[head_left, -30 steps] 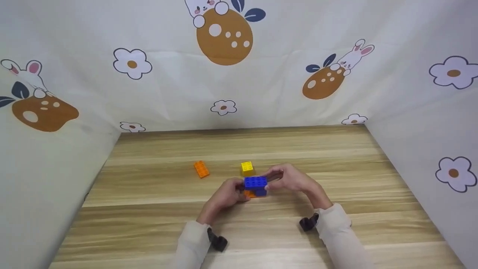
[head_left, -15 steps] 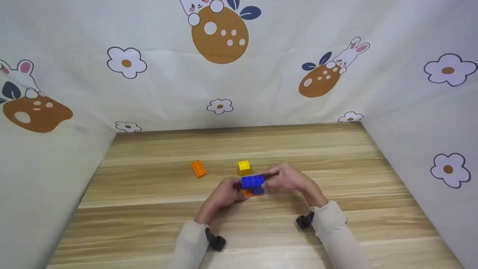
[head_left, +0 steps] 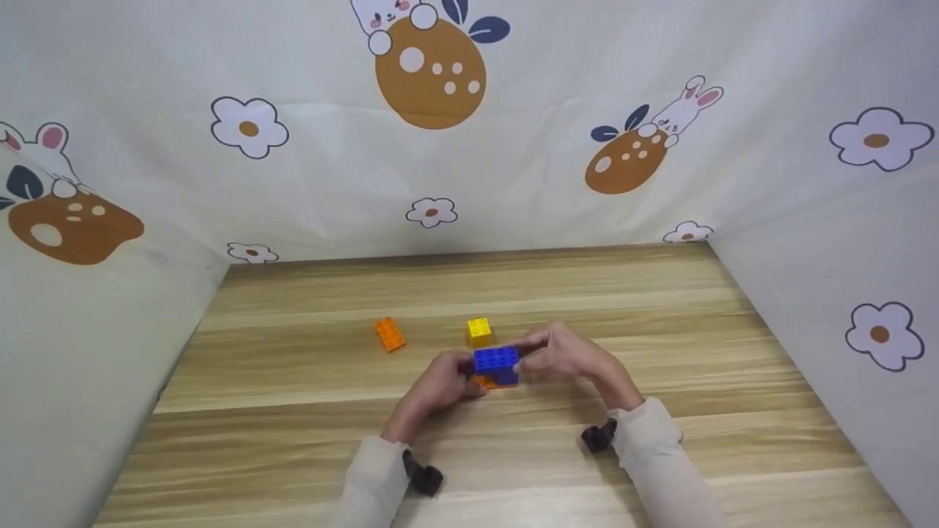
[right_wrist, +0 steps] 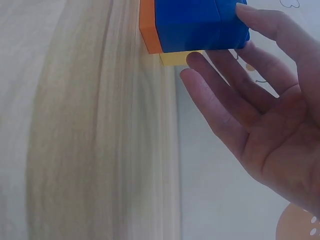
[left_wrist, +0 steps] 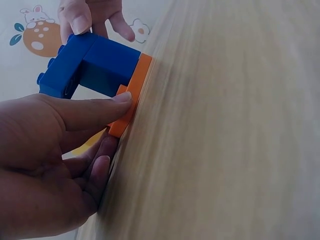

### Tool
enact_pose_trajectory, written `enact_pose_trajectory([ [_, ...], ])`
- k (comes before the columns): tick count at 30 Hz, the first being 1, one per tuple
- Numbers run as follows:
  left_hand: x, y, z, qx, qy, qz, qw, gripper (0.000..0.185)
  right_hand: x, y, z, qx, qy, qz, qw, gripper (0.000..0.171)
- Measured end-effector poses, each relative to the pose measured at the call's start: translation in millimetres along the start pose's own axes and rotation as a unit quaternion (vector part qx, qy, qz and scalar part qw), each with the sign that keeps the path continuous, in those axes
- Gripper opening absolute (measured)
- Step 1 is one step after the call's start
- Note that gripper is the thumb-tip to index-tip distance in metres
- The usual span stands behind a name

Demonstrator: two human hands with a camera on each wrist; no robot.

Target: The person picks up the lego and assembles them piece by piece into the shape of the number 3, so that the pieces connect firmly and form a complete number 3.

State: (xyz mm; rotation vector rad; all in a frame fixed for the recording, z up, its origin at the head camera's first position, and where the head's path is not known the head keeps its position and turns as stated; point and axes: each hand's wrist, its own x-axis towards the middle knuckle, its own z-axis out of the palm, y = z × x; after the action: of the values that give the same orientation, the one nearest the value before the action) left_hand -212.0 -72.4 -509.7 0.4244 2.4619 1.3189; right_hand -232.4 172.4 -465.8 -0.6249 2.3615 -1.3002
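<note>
A blue brick [head_left: 497,359] sits on a second blue brick, and both stand on a flat orange brick [head_left: 485,381] on the wooden table [head_left: 660,308]. My left hand [head_left: 468,383] pinches the orange brick at its left end. In the left wrist view the thumb [left_wrist: 100,107] lies along the orange brick [left_wrist: 131,97], with the other fingers curled below it. My right hand [head_left: 525,357] grips the top blue brick [left_wrist: 62,70] from the right. Its fingertips [right_wrist: 250,15] rest on the blue brick [right_wrist: 197,25].
A loose orange brick [head_left: 389,334] lies to the left of the stack. Just behind the stack stands a yellow brick [head_left: 479,331]. Printed cloth walls [head_left: 469,147] close off the back and both sides of the table. A black strap sits on each wrist.
Both hands have stayed at the stack. The right fingers have settled a little closer onto the top blue brick. The head view has shifted slightly.
</note>
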Motion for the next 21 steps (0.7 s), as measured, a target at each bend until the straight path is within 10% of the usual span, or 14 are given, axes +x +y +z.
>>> enact_pose_trajectory([
  [11,-4.2,-0.1,-10.4,-0.040,-0.024,0.029,0.9985,0.041,-3,-4,-2,-0.015,-0.003,-0.004,1.000,0.039],
  [21,-9.7,4.8,-20.8,-0.090,-0.051,-0.013,0.9945,0.055,-2,0,0,-0.021,-0.008,0.000,1.000,0.041],
])
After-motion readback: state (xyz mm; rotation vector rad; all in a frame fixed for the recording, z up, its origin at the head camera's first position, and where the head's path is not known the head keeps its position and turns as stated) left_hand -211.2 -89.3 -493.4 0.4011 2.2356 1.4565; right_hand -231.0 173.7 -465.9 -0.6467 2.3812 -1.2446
